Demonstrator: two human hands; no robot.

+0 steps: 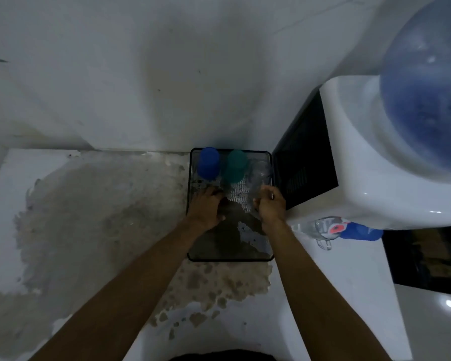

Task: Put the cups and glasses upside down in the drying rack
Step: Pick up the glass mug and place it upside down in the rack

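A black mesh drying rack (267, 252) lies on the white counter against the wall. Along its back edge stand, upside down, a blue cup (208, 162), a green cup (236, 165) and a clear glass (261, 173). My left hand (206, 208) is palm down on the rack's left side, just in front of the blue cup; its fingertips curl over something dim that I cannot make out. At the rack's right side my right hand (271, 205) is closed around a second clear glass (254, 201), in front of the standing clear one.
A white water dispenser (362, 162) with a blue bottle (427, 100) stands right of the rack, its dark side panel touching the rack's edge. A clear glass mug (323, 231) sits under its taps. A large wet stain (89, 217) covers the counter to the left.
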